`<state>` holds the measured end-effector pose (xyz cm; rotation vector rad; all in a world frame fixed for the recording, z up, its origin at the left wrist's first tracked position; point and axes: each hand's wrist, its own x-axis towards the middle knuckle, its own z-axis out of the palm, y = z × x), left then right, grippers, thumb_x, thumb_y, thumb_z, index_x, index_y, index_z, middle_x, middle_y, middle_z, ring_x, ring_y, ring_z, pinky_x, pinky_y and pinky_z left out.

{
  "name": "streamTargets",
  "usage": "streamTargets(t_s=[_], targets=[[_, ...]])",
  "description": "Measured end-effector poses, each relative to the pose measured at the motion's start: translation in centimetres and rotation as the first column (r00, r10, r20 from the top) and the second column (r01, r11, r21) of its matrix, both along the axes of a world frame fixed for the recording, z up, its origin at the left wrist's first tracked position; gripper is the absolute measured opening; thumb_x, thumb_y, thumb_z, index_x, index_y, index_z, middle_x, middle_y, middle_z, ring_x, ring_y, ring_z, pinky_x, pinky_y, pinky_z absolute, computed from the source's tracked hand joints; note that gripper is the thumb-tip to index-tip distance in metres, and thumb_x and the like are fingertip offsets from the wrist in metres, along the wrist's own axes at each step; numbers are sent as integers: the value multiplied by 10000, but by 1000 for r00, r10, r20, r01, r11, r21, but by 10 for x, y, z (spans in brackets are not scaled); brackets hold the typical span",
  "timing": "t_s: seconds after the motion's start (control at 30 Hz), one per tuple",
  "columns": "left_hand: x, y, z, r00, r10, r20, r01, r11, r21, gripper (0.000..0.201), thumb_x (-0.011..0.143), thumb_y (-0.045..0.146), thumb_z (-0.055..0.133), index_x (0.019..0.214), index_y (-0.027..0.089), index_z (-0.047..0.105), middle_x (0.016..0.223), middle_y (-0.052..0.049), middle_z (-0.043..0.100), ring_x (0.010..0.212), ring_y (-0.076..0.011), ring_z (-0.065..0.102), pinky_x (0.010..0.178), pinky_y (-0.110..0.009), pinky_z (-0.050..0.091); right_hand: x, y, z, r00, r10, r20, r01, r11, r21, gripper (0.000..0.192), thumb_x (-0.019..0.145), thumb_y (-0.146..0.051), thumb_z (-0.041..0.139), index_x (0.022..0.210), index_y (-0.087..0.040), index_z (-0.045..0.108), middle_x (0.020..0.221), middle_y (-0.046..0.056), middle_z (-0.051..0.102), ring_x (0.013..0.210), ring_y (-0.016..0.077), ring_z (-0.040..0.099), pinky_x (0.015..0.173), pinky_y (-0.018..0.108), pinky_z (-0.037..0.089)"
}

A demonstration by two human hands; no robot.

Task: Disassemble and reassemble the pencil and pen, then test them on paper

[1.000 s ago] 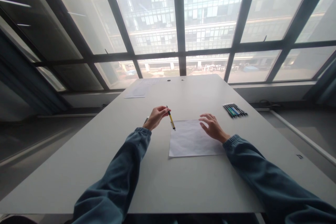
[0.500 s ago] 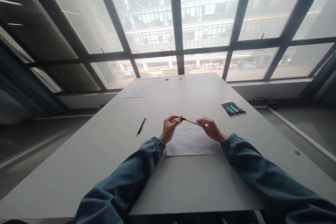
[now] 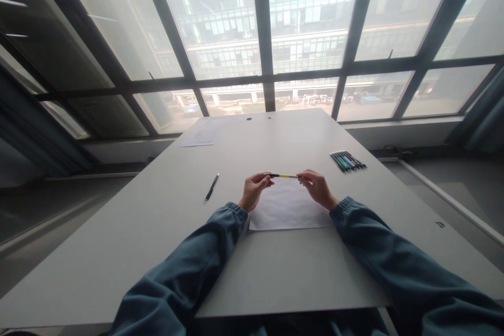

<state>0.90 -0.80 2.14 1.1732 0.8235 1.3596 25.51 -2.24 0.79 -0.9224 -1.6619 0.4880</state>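
A slim pen [image 3: 284, 176] with a black end and a yellow middle is stretched level between my two hands. My left hand [image 3: 255, 189] pinches its black end, and my right hand [image 3: 317, 187] pinches the opposite end, whose tip is partly hidden by the fingers. Beneath the hands lies a sheet of white paper [image 3: 289, 210] on the table. To the left of my left hand, a black pen [image 3: 211, 187] rests on the tabletop at a slant.
Several pens [image 3: 348, 161] lie side by side on the right of the white table [image 3: 165, 252]. More paper [image 3: 197, 136] lies at the far left, near the windows. A small dark mark or object [image 3: 440, 224] is near the right edge.
The pen has turned from sloping down to the right to nearly level, as my right hand rose slightly. Both hands keep hold of it.
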Motion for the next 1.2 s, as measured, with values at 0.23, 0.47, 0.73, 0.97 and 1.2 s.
streamTargets(t_s=[0.23, 0.47, 0.73, 0.97, 1.2], targets=[[0, 2, -5, 991, 100, -85, -90, 989, 116, 421, 729, 418, 803, 1039, 144, 723, 873, -101, 765, 687, -186, 716, 703, -343, 594, 4, 2, 2, 998, -55, -14, 55, 998, 25, 239, 916, -402, 600, 940, -203, 730, 850, 63, 678, 728, 193, 650, 649, 343, 553], [0, 5, -6, 970, 191, -149, -159, 966, 202, 284, 731, 344, 784, 901, 117, 765, 789, -101, 761, 634, -182, 703, 598, -297, 574, 0, 8, -3, 949, -73, -306, 42, 993, -108, 308, 806, -417, 726, 986, -170, 688, 722, 32, 694, 603, 171, 646, 564, 315, 550], [-1, 6, -6, 965, 211, -156, -166, 951, 259, 219, 757, 289, 761, 901, 125, 775, 785, -96, 762, 640, -174, 701, 573, -274, 564, -1, 6, 1, 918, -52, -394, 13, 995, -102, 225, 808, -371, 729, 893, -165, 700, 681, 39, 718, 577, 169, 645, 560, 319, 539], [-1, 8, -9, 961, 220, -167, -169, 947, 274, 223, 760, 296, 762, 905, 126, 773, 790, -95, 764, 629, -168, 694, 544, -264, 555, 0, 7, 0, 909, -53, -414, 7, 994, -111, 240, 795, -379, 746, 882, -162, 692, 690, 43, 722, 577, 172, 653, 541, 313, 537], [-1, 9, -9, 959, 225, -172, -172, 946, 276, 218, 774, 306, 747, 903, 131, 769, 801, -89, 761, 622, -154, 679, 531, -252, 544, 0, 9, -3, 921, -52, -387, 8, 993, -115, 256, 808, -415, 724, 875, -172, 687, 687, 39, 714, 571, 169, 643, 523, 307, 526]])
